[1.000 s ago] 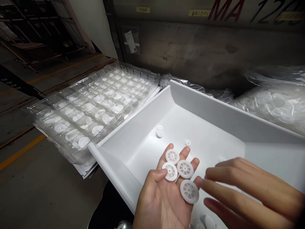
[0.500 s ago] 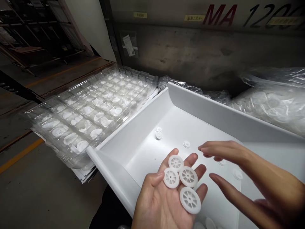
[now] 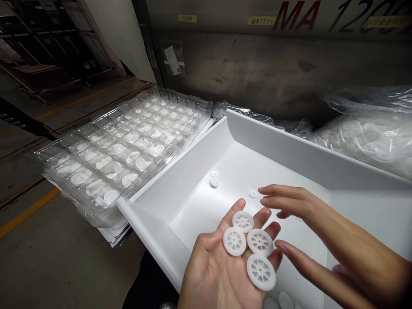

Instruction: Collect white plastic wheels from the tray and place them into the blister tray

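— Left hand (image 3: 219, 274) is palm-up and flat, fingers spread, closed on nothing; four white spoked plastic wheels (image 3: 249, 246) simply lie on its fingers. One sits toward the fingertips, two side by side in the middle, and the largest-looking one (image 3: 261, 272) lies nearest the little-finger edge.

— And the right hand (image 3: 325, 240)?

— Loose and unclenched, holding nothing. It comes in from the right with its fingers pointing left, hovering just above and to the right of the wheels. Its upper fingertips (image 3: 265, 195) hang beyond the left hand's fingertips; the lower finger (image 3: 286, 249) lies just beside the two rightmost wheels. I cannot tell whether it touches them.

— So which way do the wheels lie from it?

— To its left and slightly below, just beside its fingertips. The wheels are round and lie flat, so no long axis matters.

— What is underneath?

— A white plastic bin with raised walls (image 3: 273, 137), both hands above its near part. A few small white round parts (image 3: 214, 178) lie on its floor farther in, well apart from the hands.

— Around it?

— Left of the bin, a stack of clear blister trays with white parts in their pockets (image 3: 125, 146). Behind on the right, a clear plastic bag of white parts (image 3: 370, 137). A grey machine wall (image 3: 257, 68) runs across the back.
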`<state>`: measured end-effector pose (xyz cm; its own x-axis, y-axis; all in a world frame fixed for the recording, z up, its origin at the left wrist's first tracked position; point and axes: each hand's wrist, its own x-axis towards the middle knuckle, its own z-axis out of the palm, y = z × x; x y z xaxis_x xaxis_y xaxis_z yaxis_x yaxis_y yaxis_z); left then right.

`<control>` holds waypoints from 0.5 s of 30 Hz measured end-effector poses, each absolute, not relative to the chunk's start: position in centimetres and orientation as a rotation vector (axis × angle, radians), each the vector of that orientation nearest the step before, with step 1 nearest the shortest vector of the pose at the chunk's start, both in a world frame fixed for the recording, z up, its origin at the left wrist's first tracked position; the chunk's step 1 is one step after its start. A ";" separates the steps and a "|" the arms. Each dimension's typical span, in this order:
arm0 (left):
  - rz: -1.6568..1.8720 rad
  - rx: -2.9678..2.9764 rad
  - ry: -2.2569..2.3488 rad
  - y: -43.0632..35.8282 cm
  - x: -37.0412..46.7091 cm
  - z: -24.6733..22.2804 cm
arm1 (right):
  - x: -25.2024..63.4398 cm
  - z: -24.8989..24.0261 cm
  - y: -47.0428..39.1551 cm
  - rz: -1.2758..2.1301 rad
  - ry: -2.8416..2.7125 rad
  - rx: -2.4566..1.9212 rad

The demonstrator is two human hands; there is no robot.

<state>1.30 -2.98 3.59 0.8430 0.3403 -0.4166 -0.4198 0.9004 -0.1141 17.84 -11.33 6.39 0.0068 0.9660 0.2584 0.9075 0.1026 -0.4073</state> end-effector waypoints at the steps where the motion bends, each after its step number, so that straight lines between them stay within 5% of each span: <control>1: 0.402 -0.209 0.397 -3.0 1.3 3.6 | 17.6 6.2 -11.1 0.159 -1.881 -1.801; 15: 0.396 -0.225 0.352 -3.0 1.3 3.7 | 17.3 6.6 -11.4 0.706 -1.710 -1.844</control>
